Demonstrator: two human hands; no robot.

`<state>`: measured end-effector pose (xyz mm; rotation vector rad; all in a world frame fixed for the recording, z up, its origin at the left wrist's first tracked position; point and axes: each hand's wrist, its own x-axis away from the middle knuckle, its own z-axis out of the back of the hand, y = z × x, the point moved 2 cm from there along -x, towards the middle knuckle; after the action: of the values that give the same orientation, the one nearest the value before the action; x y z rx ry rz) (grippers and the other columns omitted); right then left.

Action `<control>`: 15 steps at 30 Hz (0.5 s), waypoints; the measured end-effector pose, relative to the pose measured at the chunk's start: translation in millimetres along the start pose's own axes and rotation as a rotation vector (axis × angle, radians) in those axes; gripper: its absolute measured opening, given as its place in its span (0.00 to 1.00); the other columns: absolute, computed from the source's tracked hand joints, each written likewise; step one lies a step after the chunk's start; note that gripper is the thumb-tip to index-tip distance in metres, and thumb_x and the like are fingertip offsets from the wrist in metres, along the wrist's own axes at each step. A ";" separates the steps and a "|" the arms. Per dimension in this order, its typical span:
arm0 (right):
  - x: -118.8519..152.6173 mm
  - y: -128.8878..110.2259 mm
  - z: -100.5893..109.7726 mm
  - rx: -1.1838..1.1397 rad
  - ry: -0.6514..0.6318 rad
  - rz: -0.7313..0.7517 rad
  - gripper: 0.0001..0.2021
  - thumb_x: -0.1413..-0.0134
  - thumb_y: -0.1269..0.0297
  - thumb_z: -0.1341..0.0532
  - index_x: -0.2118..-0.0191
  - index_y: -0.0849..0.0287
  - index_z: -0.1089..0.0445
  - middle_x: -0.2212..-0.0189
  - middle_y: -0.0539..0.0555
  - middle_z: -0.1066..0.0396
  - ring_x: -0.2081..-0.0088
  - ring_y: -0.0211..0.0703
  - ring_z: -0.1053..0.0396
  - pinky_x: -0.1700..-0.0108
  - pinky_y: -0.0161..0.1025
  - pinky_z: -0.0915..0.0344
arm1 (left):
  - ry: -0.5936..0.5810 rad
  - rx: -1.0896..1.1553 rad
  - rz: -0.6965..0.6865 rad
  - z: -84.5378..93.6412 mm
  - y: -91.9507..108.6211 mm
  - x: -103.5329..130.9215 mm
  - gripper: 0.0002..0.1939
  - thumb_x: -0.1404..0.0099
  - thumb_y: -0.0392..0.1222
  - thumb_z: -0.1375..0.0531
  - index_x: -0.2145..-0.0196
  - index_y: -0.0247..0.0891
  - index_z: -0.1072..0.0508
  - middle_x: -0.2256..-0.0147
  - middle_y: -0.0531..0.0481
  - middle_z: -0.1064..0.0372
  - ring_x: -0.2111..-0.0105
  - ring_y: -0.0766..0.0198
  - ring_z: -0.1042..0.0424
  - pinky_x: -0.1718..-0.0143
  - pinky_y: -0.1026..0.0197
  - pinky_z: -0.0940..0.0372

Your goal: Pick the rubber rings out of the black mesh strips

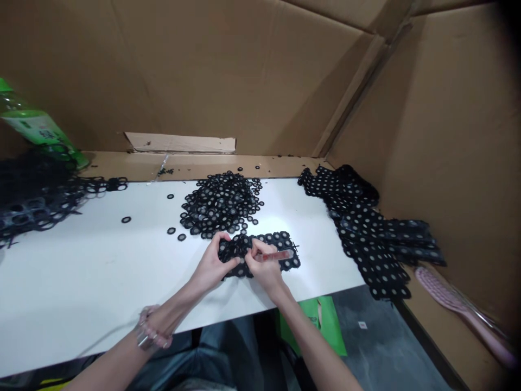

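Observation:
A black strip of joined pieces with pale round centres lies on the white table near its front edge. My left hand grips the strip's left part, thumb on top and fingers at the far edge. My right hand pinches a slim tool with a translucent reddish handle; its tip is hidden among the fingers over the strip. Just beyond my hands is a heap of loose black rings with pale centres. A few single rings lie to its left.
Black perforated netting is piled at the left, near a green bottle. Finished-looking dotted strips are stacked at the right, overhanging the table edge. A pink hairbrush lies beyond them. Cardboard walls enclose the back and right.

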<state>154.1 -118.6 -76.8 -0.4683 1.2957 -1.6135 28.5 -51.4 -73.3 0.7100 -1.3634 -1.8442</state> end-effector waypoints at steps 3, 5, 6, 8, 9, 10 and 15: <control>-3.3 5.3 6.2 -0.201 0.040 -0.144 0.13 0.60 0.69 0.45 0.84 0.56 0.52 0.88 0.43 0.49 0.85 0.32 0.48 0.82 0.32 0.52 | -0.044 -0.147 -0.024 9.5 3.4 0.6 0.17 0.48 0.43 0.43 0.62 0.41 0.44 0.64 0.53 0.39 0.63 0.62 0.36 0.62 0.64 0.41; -6.0 9.4 10.9 -0.322 0.057 -0.235 0.12 0.61 0.67 0.44 0.83 0.55 0.51 0.88 0.42 0.47 0.86 0.32 0.45 0.83 0.31 0.51 | -0.130 -0.353 0.007 23.4 8.4 4.2 0.19 0.47 0.47 0.43 0.58 0.42 0.42 0.66 0.52 0.36 0.66 0.60 0.34 0.66 0.63 0.41; -7.4 10.9 13.1 -0.341 0.060 -0.254 0.12 0.61 0.67 0.44 0.83 0.55 0.51 0.89 0.42 0.47 0.87 0.33 0.44 0.83 0.31 0.51 | -0.184 -0.469 0.038 32.1 11.6 6.9 0.21 0.46 0.49 0.43 0.56 0.42 0.41 0.68 0.52 0.34 0.69 0.59 0.33 0.68 0.63 0.42; -10.1 13.0 17.1 -0.308 0.063 -0.246 0.12 0.61 0.69 0.44 0.83 0.55 0.51 0.89 0.41 0.47 0.86 0.33 0.43 0.83 0.31 0.50 | -0.259 -0.691 0.094 50.3 19.9 12.8 0.24 0.45 0.55 0.45 0.53 0.44 0.40 0.73 0.53 0.33 0.73 0.56 0.33 0.73 0.62 0.44; -11.2 13.8 18.6 -0.278 0.054 -0.234 0.12 0.61 0.70 0.44 0.83 0.55 0.51 0.89 0.41 0.46 0.86 0.33 0.43 0.82 0.31 0.50 | -0.259 -0.796 0.095 58.0 25.4 15.2 0.24 0.44 0.56 0.46 0.53 0.44 0.40 0.75 0.52 0.33 0.73 0.54 0.32 0.73 0.61 0.44; -12.0 14.4 19.6 -0.251 0.036 -0.223 0.12 0.61 0.70 0.44 0.83 0.55 0.51 0.90 0.42 0.46 0.86 0.33 0.43 0.82 0.31 0.50 | -0.227 -0.895 0.068 63.4 31.8 16.8 0.24 0.44 0.57 0.47 0.53 0.43 0.39 0.74 0.50 0.32 0.71 0.52 0.32 0.71 0.60 0.44; -9.6 14.1 21.1 -0.190 -0.056 -0.190 0.13 0.61 0.71 0.45 0.84 0.55 0.51 0.89 0.42 0.46 0.86 0.34 0.43 0.83 0.31 0.50 | -0.009 -1.128 -0.258 44.5 55.9 11.9 0.18 0.41 0.50 0.47 0.57 0.36 0.33 0.56 0.37 0.36 0.54 0.43 0.39 0.57 0.50 0.46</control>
<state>181.0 -120.7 -79.4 -0.7685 1.4026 -1.6259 -0.4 -46.1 -7.1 0.2558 -0.0756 -2.3889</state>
